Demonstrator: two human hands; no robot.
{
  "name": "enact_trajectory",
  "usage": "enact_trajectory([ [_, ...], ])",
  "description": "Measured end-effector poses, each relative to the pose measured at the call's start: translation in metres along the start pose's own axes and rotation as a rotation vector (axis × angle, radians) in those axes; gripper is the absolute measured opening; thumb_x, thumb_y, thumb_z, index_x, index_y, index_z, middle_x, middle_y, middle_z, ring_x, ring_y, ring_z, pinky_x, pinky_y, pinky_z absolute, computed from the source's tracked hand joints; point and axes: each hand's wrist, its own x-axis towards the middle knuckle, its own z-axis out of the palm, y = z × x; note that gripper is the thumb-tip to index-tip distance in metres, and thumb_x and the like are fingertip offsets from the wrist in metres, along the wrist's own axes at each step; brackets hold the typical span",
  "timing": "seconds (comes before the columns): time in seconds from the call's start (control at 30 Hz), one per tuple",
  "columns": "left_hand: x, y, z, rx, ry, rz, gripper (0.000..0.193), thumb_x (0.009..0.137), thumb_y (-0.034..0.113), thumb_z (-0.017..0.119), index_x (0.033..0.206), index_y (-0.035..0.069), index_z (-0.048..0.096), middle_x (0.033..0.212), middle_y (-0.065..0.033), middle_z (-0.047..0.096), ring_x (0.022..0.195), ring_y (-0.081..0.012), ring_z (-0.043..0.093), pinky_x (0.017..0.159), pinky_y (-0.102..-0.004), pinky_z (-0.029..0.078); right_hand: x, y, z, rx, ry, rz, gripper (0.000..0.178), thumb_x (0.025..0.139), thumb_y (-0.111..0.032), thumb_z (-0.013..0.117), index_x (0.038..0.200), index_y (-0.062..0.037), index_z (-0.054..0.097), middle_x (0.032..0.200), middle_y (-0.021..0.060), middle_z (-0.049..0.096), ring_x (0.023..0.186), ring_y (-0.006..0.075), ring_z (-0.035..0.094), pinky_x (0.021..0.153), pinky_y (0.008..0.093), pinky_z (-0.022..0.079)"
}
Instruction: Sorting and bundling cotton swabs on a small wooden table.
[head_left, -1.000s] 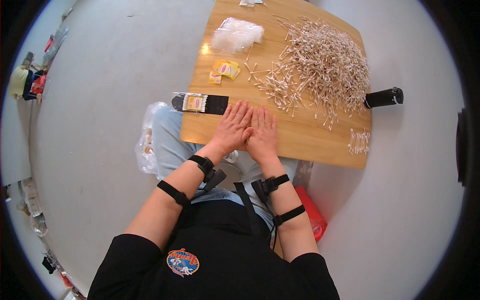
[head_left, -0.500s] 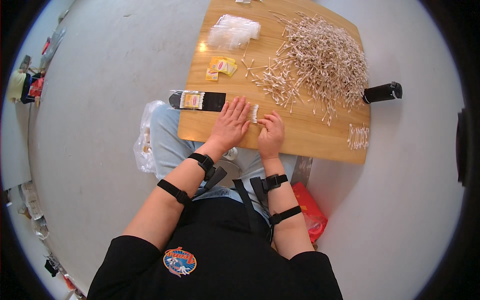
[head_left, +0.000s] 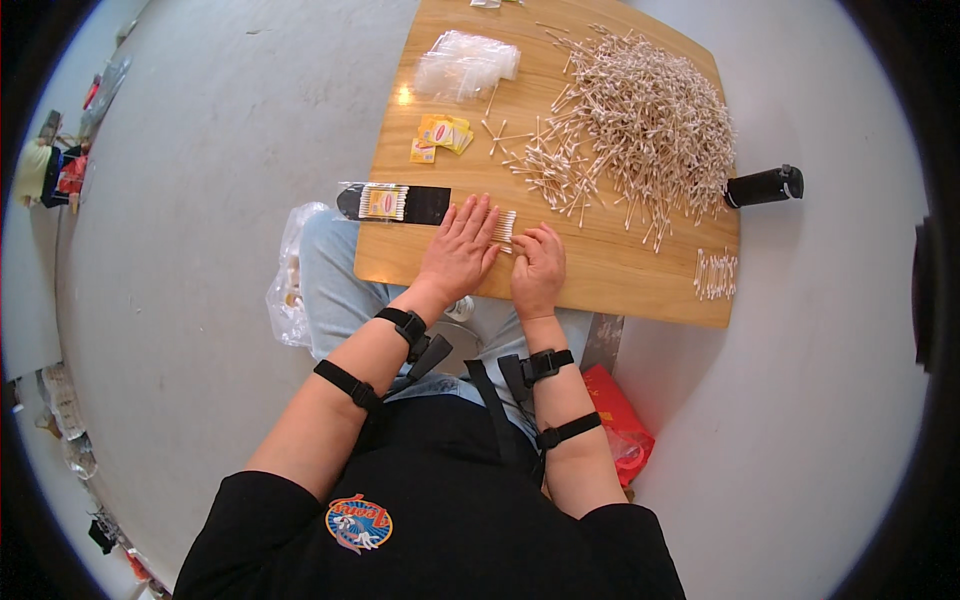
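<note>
My left hand [head_left: 462, 245] lies flat, fingers together and stretched out, over the left part of a neat row of cotton swabs [head_left: 505, 230] near the table's front edge. Close against the right end of that row is my right hand [head_left: 538, 268], its fingers curled in with thumb and forefinger near the swabs. Whether a swab is between them is too small to make out. Left of my left hand, a black strip [head_left: 428, 204] lies partly under it. On the strip's left part sits a clear packet of cotton swabs with a yellow card [head_left: 383, 202].
A big heap of loose cotton swabs [head_left: 660, 120] covers the table's right rear. Clear plastic bags [head_left: 467, 65] and yellow cards [head_left: 445, 132] lie at the left. A small swab group [head_left: 715, 274] rests near the right edge, by a black bottle [head_left: 765, 186].
My right hand has shifted slightly left, closer to the end of the swab row. My left hand stays nearly in place.
</note>
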Motion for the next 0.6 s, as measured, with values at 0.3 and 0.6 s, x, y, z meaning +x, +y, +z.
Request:
enact_trajectory([
  [0.3,0.0004,-0.0003,-0.0002,0.015,0.001,0.007,0.061,0.099,0.038,0.046,0.150,0.006,0.036,0.158,-0.0150,0.029,0.148,-0.0292,0.025,0.121,-0.0441,0.017,-0.0004,0.0012,-0.0003,-0.026,-0.045,-0.022,0.020,0.074,0.001,0.060,0.088,-0.0088,0.071,0.102,0.0098,0.064,0.114,0.0343,0.057,0.100,0.0446,0.043],
  [0.6,0.0006,0.0006,-0.0014,-0.011,0.011,0.006,0.060,0.100,0.037,0.047,0.149,0.005,0.037,0.158,-0.0155,0.030,0.148,-0.0300,0.025,0.121,-0.0445,0.016,0.0005,0.0007,0.0029,-0.041,-0.018,-0.009,0.021,0.075,0.001,0.058,0.091,-0.0066,0.070,0.104,0.0102,0.063,0.116,0.0340,0.056,0.101,0.0452,0.043],
])
